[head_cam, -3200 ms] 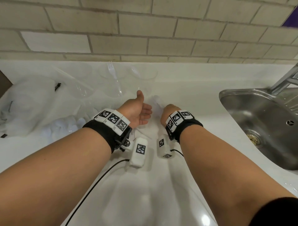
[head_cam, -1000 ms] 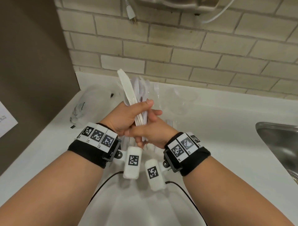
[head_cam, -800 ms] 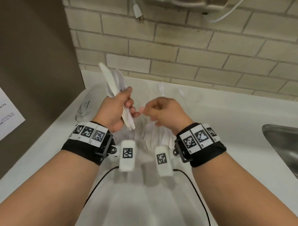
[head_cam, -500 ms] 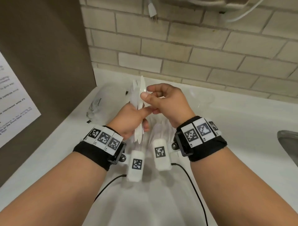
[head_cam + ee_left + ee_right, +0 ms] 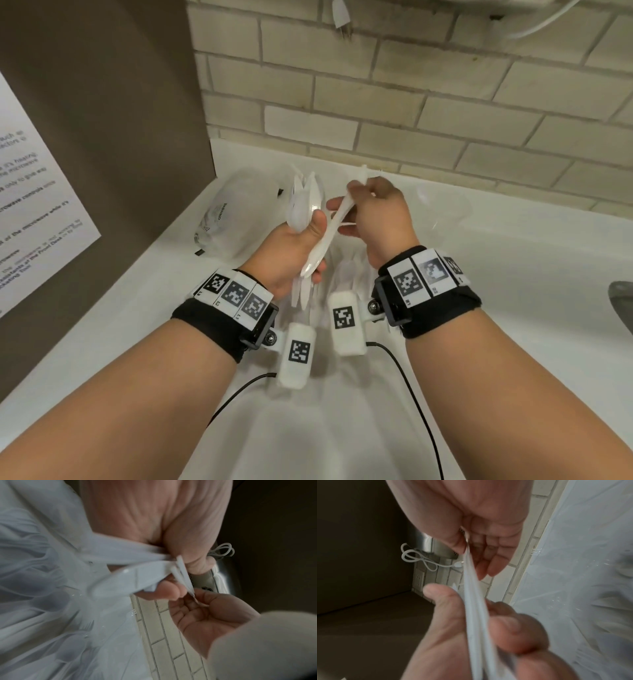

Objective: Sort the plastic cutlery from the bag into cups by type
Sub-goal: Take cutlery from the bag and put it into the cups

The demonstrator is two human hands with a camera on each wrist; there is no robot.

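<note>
The left hand (image 5: 291, 253) clenches a bunch of white plastic cutlery (image 5: 303, 205), spoon bowls fanned upward above the white counter (image 5: 513, 308); the right hand (image 5: 380, 219) pinches one slim, glossy piece (image 5: 329, 236) slanting out of it. A crumpled clear bag (image 5: 233, 219) lies behind, clear cups (image 5: 442, 212) to the right. From the left wrist, blurred handles (image 5: 137, 574) cross the thumb. From the right wrist, thin smooth handles (image 5: 476, 608) run between both hands.

Glossy white plastic cutlery (image 5: 305, 205), clear plastic bag (image 5: 236, 216), matt brick wall (image 5: 411, 102)
</note>
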